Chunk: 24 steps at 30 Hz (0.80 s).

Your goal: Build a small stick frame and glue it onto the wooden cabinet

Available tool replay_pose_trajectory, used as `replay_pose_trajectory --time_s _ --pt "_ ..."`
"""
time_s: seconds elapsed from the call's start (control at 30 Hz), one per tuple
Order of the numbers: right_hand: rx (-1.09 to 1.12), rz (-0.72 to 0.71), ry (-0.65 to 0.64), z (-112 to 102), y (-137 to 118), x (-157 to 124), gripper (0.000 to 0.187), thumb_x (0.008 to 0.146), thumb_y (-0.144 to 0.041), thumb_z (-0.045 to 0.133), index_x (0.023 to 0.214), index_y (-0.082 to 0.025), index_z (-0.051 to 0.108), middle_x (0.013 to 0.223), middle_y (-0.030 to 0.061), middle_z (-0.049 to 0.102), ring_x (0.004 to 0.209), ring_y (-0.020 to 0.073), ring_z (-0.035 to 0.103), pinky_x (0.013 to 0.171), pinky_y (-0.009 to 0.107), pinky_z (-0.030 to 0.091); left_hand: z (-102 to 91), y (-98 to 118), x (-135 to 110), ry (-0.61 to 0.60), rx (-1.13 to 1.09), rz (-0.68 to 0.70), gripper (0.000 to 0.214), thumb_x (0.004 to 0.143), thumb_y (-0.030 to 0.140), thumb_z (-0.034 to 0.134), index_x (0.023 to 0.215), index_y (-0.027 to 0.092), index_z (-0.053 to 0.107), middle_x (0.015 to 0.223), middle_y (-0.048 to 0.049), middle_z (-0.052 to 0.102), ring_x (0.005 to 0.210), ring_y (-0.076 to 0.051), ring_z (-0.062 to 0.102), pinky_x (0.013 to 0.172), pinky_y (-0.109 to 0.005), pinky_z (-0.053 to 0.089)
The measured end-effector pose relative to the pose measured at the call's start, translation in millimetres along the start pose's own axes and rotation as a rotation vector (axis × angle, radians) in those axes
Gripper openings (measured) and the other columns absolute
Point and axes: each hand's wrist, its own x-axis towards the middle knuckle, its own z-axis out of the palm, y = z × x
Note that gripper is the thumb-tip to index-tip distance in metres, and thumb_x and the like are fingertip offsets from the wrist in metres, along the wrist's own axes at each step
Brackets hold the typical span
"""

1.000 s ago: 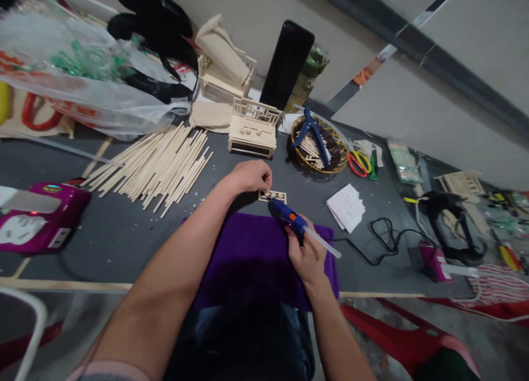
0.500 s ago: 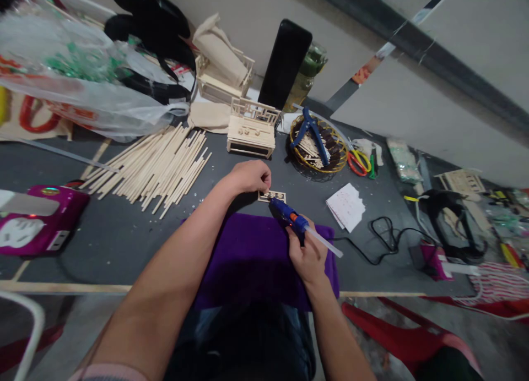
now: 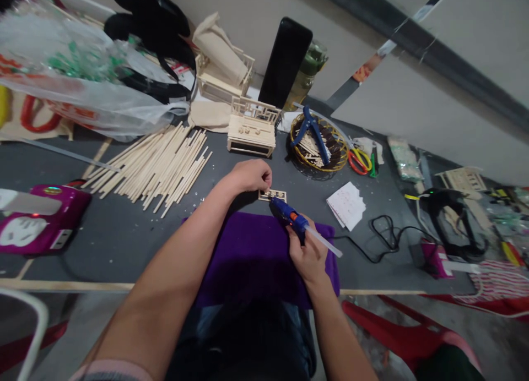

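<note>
My left hand [image 3: 250, 177] is closed, its fingertips pinching a small flat wooden piece [image 3: 274, 195] that lies on the dark table [image 3: 124, 232]. My right hand [image 3: 308, 255] grips a blue hot glue gun [image 3: 289, 216] with a clear glue stick poking out of its back. The gun's nozzle points at the wooden piece and is right beside it. A purple cloth [image 3: 252, 257] lies under my forearms at the table's near edge.
A pile of thin wooden sticks [image 3: 157, 161] lies left of centre. A small wooden model [image 3: 252, 129] stands behind my hands, with a wire basket [image 3: 318, 141], scissors [image 3: 359, 161], a black phone [image 3: 285, 61] and white paper [image 3: 346, 205] nearby. A magenta device [image 3: 37, 218] sits left; cables lie right.
</note>
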Motion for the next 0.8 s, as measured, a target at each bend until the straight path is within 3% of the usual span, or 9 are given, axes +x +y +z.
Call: replay_pose_trajectory --time_s 0.8 --pt "-0.026 -0.009 0.036 -0.2 0.0 -0.5 0.025 0.091 -0.024 0.054 0.113 -0.016 0.062 0.100 0.0112 0.073 0.089 0.0223 0.071 0.074 0.031 0.058 -0.7 0.3 -1.5 0.002 0.014 -0.006 0.015 0.066 0.024 0.063 0.078 0.022 0.073 0.079 -0.0003 0.071 0.072 -0.015 0.061 0.061 -0.025 0.036"
